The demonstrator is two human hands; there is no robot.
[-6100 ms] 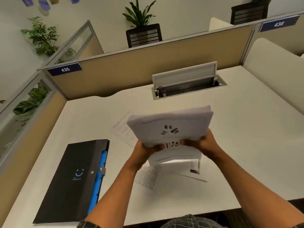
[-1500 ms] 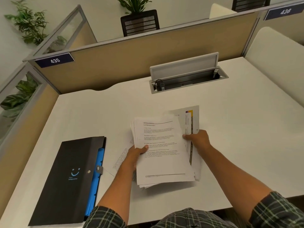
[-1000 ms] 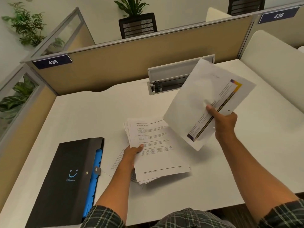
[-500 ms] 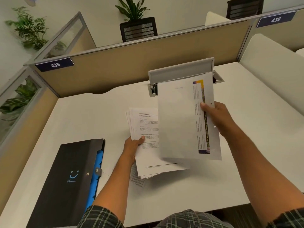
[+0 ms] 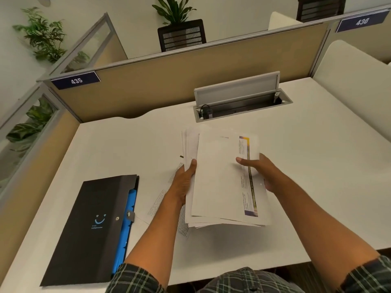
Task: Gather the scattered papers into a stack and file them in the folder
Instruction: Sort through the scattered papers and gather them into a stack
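Head view: the black folder [image 5: 88,225] lies closed at the desk's [image 5: 317,176] left, blue dividers [image 5: 129,208] showing at its edge. Left hand [image 5: 184,182] and right hand [image 5: 260,172] grip the paper stack [image 5: 220,178] (colour-striped sheet on top). Another printed sheet [image 5: 160,199] lies partly hidden beneath.
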